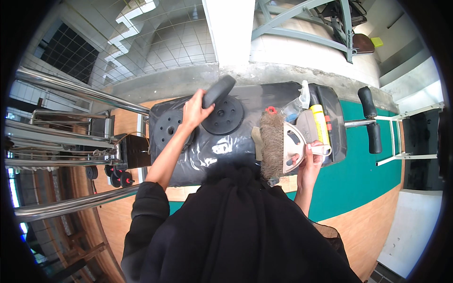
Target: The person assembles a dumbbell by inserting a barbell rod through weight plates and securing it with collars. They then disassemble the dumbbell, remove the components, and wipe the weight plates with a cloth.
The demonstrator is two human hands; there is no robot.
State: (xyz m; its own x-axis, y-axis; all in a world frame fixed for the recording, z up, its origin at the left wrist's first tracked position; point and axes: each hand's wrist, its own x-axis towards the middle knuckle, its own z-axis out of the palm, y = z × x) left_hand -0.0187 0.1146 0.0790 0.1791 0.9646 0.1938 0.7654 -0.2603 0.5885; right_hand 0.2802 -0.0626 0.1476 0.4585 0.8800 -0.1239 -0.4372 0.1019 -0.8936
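Far L: chrome rails [80, 87] run in toward the desk [207, 158], w/ blk & red dumbbells [125, 179] low on the floor btwn them. Wood-look floor [370, 214] shows L & R; green mat [363, 177] lies R of the desk. Two blk foam rollers [367, 102] sit at the end of a chrome bar [358, 123], nr a wht metal frame [400, 156]. Top: pale gridded tiles [177, 45], wht pillar [230, 30], low grey ledge [188, 78]. Top R: grey steel frame [348, 28], brown pad [363, 44], small yellow-green pc. [377, 42] touching it.
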